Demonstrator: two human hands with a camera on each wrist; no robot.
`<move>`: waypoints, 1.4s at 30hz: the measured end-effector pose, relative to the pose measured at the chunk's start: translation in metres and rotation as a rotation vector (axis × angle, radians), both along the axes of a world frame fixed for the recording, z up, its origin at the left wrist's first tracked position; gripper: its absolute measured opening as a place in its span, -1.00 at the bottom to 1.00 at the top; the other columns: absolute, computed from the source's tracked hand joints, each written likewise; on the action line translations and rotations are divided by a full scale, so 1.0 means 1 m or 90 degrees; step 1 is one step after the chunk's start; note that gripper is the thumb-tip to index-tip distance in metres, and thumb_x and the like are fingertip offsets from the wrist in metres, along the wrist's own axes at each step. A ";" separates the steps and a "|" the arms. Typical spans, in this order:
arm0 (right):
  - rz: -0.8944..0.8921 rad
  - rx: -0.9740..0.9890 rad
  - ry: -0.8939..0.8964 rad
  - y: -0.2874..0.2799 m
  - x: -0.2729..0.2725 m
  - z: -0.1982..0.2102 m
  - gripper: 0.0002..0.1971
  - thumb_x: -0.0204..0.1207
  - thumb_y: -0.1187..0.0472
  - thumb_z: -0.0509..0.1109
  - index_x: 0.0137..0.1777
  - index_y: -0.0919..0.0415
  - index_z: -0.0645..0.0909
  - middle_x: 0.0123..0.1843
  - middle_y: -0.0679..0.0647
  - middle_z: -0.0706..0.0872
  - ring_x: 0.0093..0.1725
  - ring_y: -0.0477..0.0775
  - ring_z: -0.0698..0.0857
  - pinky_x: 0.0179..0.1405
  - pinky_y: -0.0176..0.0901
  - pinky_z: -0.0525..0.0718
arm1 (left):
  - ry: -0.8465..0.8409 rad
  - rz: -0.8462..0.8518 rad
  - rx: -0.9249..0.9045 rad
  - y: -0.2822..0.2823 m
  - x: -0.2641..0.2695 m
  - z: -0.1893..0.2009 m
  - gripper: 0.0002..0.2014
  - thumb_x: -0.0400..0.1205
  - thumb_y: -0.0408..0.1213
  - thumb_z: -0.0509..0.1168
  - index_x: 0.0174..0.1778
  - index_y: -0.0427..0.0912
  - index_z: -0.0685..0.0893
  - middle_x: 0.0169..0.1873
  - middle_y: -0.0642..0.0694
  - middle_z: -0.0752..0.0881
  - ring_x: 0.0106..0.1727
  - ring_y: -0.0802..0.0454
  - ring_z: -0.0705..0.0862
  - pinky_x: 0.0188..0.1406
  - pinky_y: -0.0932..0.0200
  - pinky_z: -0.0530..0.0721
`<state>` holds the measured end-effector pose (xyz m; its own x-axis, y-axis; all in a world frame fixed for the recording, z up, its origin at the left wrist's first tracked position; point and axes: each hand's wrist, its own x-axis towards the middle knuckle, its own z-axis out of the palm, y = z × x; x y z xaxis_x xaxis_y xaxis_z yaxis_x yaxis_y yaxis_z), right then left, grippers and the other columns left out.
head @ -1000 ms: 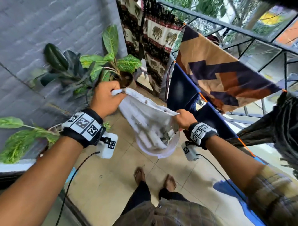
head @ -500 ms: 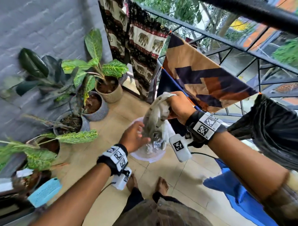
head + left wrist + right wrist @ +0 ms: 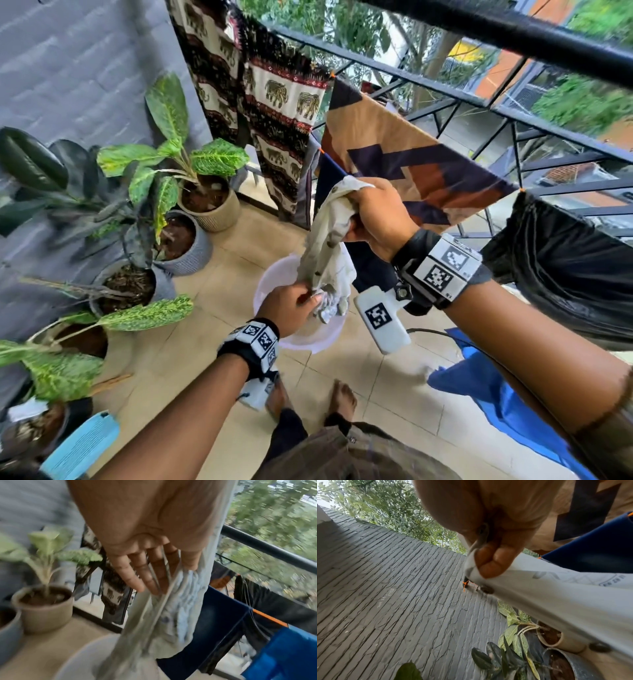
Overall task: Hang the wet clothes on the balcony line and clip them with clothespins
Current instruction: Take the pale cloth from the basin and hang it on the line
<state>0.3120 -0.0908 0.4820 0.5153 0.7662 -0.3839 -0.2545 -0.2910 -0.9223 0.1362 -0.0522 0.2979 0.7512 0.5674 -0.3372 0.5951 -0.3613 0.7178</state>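
1. My right hand [image 3: 375, 219] is closed in a fist around the top end of the white shirt [image 3: 325, 246], thumb pressed on the cloth.
2. My left hand [image 3: 287, 313] grips the lower end of the same shirt, which is bunched between its fingers [image 3: 135, 573].
3. The shirt hangs stretched between both hands, over the white basin [image 3: 274, 281] on the floor.
4. Just behind it, further away, is the line [image 3: 342, 171] with a brown patterned cloth [image 3: 421, 171] and a dark blue cloth [image 3: 221, 615].
5. Potted plants [image 3: 191, 171] stand to the left, near the grey wall [image 3: 385, 588].
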 end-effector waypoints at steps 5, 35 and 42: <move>-0.120 -0.002 0.069 0.014 0.034 -0.020 -0.75 0.54 0.45 0.19 -0.34 0.27 0.55 -0.62 0.10 0.50 -0.66 0.06 0.55 -0.47 -0.14 0.66 | -0.029 0.017 0.023 0.025 -0.016 0.019 -0.59 0.57 0.20 0.09 -0.36 -0.04 0.54 -0.45 -0.04 0.62 -0.30 -0.16 0.60 -0.25 -0.01 0.58; 0.127 -0.116 -0.066 -0.049 -0.034 -0.187 -0.82 0.55 0.08 0.49 -0.28 0.01 0.65 -0.38 -0.25 0.69 -0.31 -0.21 0.61 -0.13 -0.25 0.53 | -0.291 0.095 -0.150 0.046 0.042 0.141 -0.55 0.69 -0.09 0.20 -0.09 -0.54 0.56 -0.43 0.11 0.46 -0.31 0.19 0.40 -0.21 0.18 0.40; 0.105 -0.017 -0.041 -0.057 -0.013 -0.172 -0.74 0.32 0.25 0.39 -0.50 0.03 0.41 -0.50 -0.11 0.41 -0.40 -0.07 0.41 -0.37 -0.17 0.37 | -0.284 0.158 -0.161 0.089 0.023 0.153 -0.71 0.63 -0.05 0.30 -0.15 -0.25 0.68 -0.14 -0.30 0.65 -0.08 -0.09 0.57 -0.02 -0.04 0.51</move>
